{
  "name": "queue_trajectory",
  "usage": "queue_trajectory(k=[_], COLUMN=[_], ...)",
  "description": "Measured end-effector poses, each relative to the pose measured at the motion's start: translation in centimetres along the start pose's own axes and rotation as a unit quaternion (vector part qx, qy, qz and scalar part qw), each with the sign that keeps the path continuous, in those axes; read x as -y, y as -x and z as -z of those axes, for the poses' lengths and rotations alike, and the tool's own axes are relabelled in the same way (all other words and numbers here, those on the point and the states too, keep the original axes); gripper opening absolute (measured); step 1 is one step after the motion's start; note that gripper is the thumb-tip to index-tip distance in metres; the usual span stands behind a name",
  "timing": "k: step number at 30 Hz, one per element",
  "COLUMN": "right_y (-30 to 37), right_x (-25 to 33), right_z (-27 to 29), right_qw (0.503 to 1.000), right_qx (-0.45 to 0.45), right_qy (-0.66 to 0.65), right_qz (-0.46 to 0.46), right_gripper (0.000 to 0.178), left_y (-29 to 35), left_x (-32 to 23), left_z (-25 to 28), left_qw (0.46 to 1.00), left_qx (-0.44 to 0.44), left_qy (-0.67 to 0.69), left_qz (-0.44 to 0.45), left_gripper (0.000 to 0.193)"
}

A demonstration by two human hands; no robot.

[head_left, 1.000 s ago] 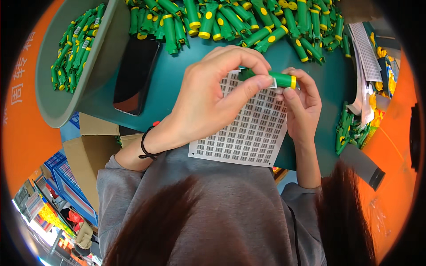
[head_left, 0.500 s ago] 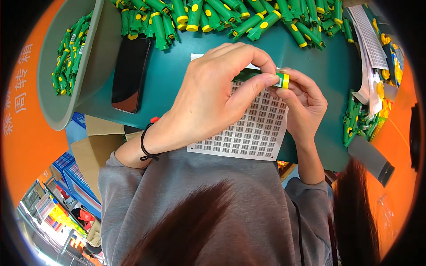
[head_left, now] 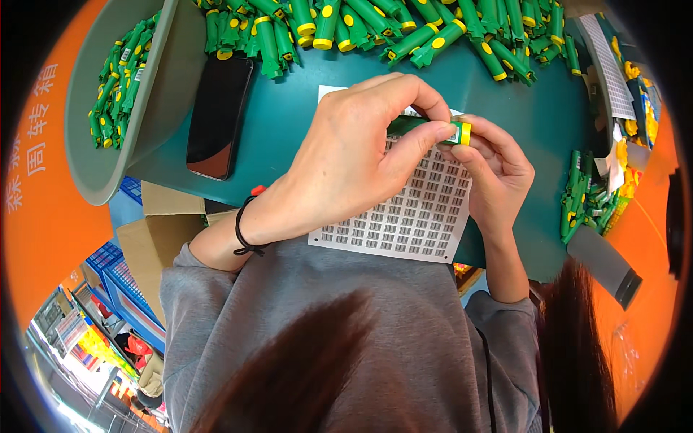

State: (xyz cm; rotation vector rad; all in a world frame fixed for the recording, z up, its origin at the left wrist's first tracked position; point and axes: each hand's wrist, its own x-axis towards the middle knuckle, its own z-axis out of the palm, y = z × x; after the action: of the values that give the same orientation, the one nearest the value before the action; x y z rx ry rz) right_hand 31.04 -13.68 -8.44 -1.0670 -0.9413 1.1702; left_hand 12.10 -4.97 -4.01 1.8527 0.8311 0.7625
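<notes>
A green plastic tube with a yellow end [head_left: 465, 134] is held between my hands, over a white sheet of small barcode stickers [head_left: 404, 225]. My left hand [head_left: 361, 148] is closed, its thumb and fingertips pinching the tube beside a small white label [head_left: 455, 134]. Close by, my right hand [head_left: 503, 169] grips the yellow end with thumb and fingers. Much of the tube lies hidden behind my left hand. The sheet rests near the front edge of the green table [head_left: 281, 123], partly covered by that hand.
Many similar green and yellow tubes [head_left: 361, 25] are heaped along the far side. A grey bin [head_left: 148, 94] of them stands at the left, beside a black phone [head_left: 219, 119]. More tubes [head_left: 575, 187], papers [head_left: 608, 68] and a grey bottle-like object [head_left: 603, 263] lie at the right.
The whole view has shifted slightly. Both hands keep the same hold on the tube, with only slight movement of the fingers.
</notes>
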Motion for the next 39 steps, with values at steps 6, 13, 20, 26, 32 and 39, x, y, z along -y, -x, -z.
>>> queue_trajectory(k=[6,13,20,26,32,39], right_y=[-0.3,-0.4,0.3,1.3,0.8,1.3], right_x=[-0.5,-0.7,2.7,0.3,-0.3,-1.0], right_z=[0.5,0.2,4.0,3.2,4.0,2.0], right_qw=[0.999,0.997,0.839,0.910,0.925,0.951], right_qx=[-0.004,0.063,-0.133,-0.094,-0.060,-0.059], right_qy=[0.043,0.034,0.526,0.405,0.375,0.304], right_qz=[0.019,0.029,0.036,-0.007,0.001,-0.017], right_gripper=[0.034,0.038,0.034,0.040,0.046,0.042], left_y=[-1.3,-0.1,3.4,4.7,5.0,6.5], left_x=[1.1,1.9,-0.4,2.9,6.2,6.8], left_z=[0.4,-0.1,16.0,5.9,2.8,2.4], left_qw=[0.935,0.964,0.811,0.963,0.920,0.969], left_qx=[0.200,0.119,-0.488,-0.189,-0.199,-0.196], left_qy=[0.219,0.176,-0.314,-0.186,-0.337,-0.125], left_qz=[0.193,0.160,-0.067,0.049,0.020,0.088], left_gripper=[0.034,0.046,0.020,0.031,0.051,0.045])
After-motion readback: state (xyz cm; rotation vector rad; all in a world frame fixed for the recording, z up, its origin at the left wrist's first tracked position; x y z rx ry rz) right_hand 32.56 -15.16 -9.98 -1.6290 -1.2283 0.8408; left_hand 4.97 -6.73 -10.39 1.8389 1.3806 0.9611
